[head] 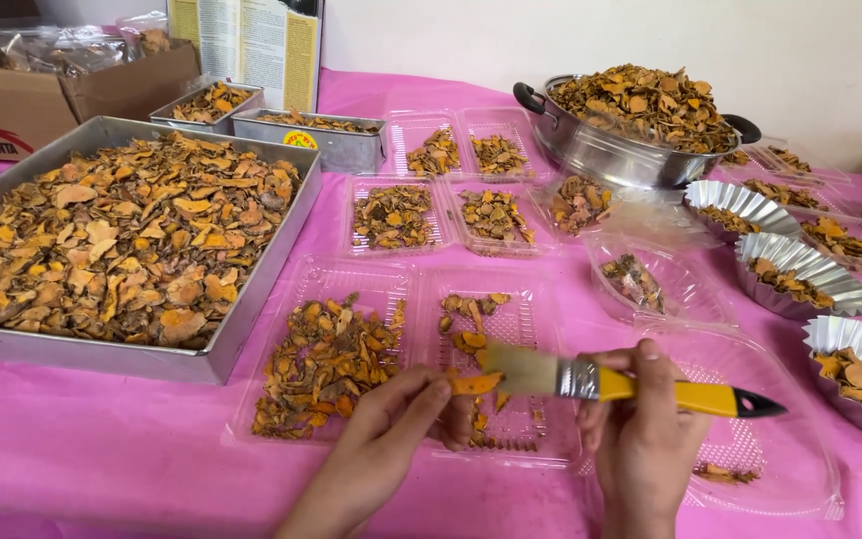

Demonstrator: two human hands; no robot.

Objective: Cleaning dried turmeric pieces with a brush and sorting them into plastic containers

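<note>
Here, nearest to the camera, the left hand point(391, 424) pinches an orange dried slice point(475, 383) between thumb and fingertips, so its fingers are closed on that piece. The right hand point(641, 419) is wrapped around the yellow handle of a paintbrush point(631, 384), fingers closed on it. The brush lies almost level, its long axis running left to right, with the black tip of the handle pointing away to the right and the pale bristles pointing left toward the slice. The bristles touch or nearly touch the slice, which sits just left of them and just above the left fingertips; the left hand is therefore the nearer one to it. Under both hands is a clear plastic tray point(551, 454) holding a few slices, and left of the left fingers a second clear compartment point(321, 369) is filled with more. Further left stands a large metal tray point(202, 364) heaped with dried slices. Beyond the fingers are smaller clear trays, fluted foil cups point(800, 269) to the right, and a steel pot point(621, 155) piled high, all on a pink tablecloth point(72, 449).
</note>
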